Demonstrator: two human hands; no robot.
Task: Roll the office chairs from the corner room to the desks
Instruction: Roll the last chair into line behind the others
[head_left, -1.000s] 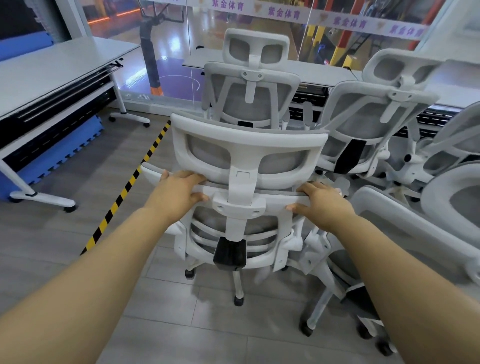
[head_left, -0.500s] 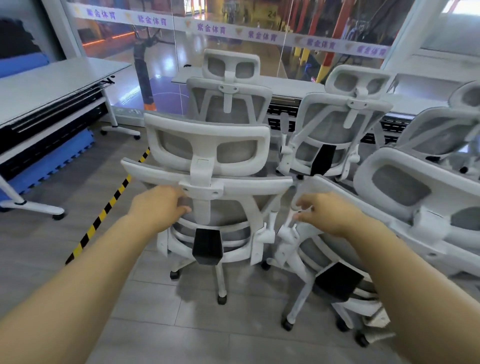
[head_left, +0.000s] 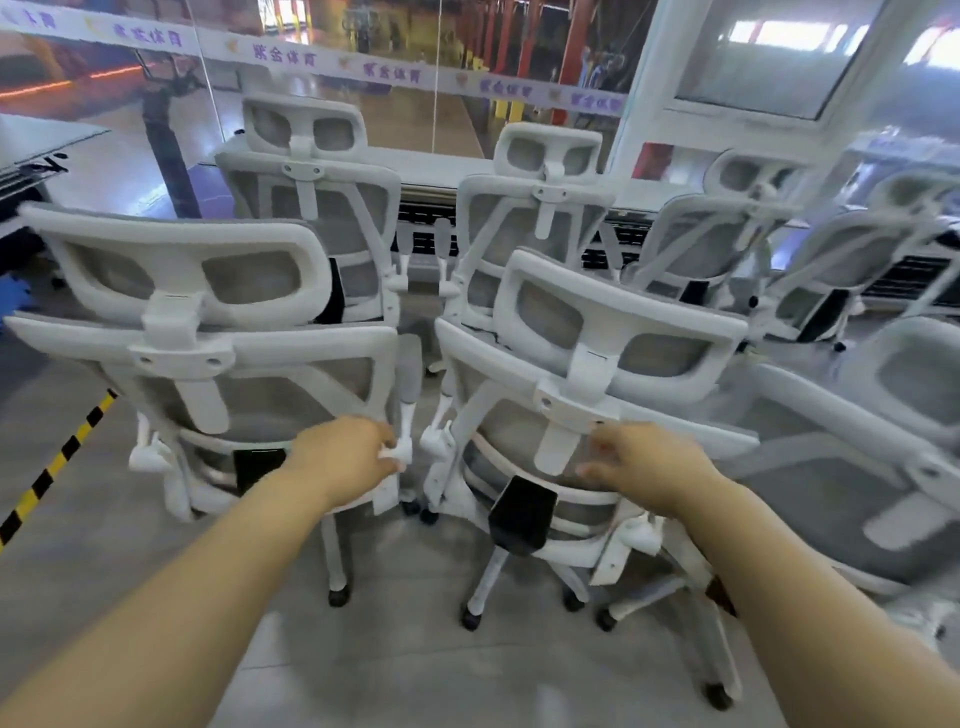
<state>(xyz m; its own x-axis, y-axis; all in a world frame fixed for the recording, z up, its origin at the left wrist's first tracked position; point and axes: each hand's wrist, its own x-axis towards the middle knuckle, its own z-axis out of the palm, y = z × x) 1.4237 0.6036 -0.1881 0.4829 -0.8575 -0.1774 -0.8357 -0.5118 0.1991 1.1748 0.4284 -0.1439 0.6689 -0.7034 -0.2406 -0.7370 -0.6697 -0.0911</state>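
The left hand (head_left: 349, 457) pinches a white plastic armrest post of the near-left mesh-backed chair (head_left: 223, 364); the right hand (head_left: 644, 462) hovers spread, empty, behind its curved-headrest neighbour (head_left: 587, 374).

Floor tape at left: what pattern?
Yellow and black diagonal stripes on the floor tape, head view.

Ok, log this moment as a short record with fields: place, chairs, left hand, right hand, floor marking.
place: room with glass wall and long desk ahead
chairs: white mesh office chairs, backs to camera; two nearest side by side, left chair and right chair
left hand: at the left chair's right armrest post, touching it; grip blurred
right hand: fingers spread, at the right chair's back, holding nothing
floor marking: yellow-black tape at left
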